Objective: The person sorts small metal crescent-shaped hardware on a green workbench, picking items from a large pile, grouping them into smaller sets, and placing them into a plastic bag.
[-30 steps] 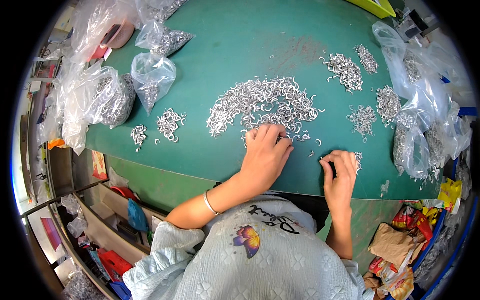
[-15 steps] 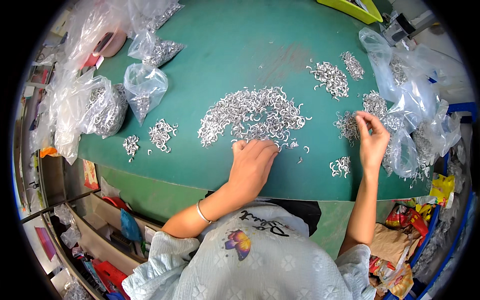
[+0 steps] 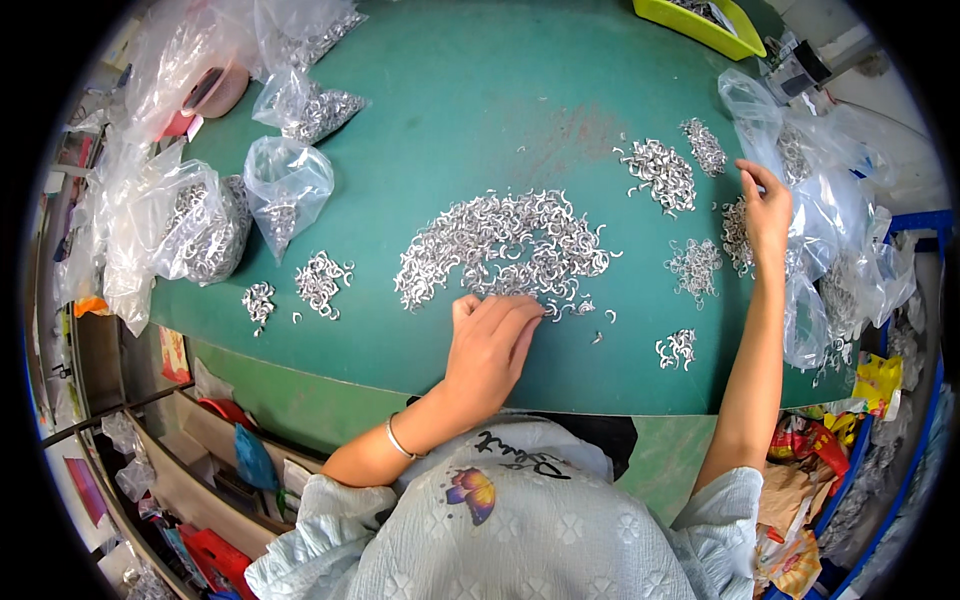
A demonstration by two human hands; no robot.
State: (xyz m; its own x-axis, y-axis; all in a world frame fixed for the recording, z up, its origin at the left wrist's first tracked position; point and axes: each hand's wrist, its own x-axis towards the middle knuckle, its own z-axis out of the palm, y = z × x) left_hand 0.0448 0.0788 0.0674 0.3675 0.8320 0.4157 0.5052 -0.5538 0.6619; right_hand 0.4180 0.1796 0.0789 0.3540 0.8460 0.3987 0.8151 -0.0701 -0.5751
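Note:
A large pile of small silvery C-shaped metal pieces lies in the middle of the green table. At its near edge is my left hand, fingers bent and drawn together over a few pieces; what they hold is hidden. My right hand hovers at the right, thumb and fingertips close together in a pinch, and anything between them is too small to make out. Its fingertips are nearest to a small narrow heap and a wider heap of curved pieces. Partly under the hand is another heap.
A heap of thin rings and a small heap lie at the right. Two small heaps, one larger, one smaller, lie left. Clear bags of pieces line the left; more bags line the right. A yellow-green tray stands far right.
My right hand has moved away and slightly right, from above the ring heap toward the far right heaps. My left hand stays at the big pile's near edge. The view has shifted slightly.

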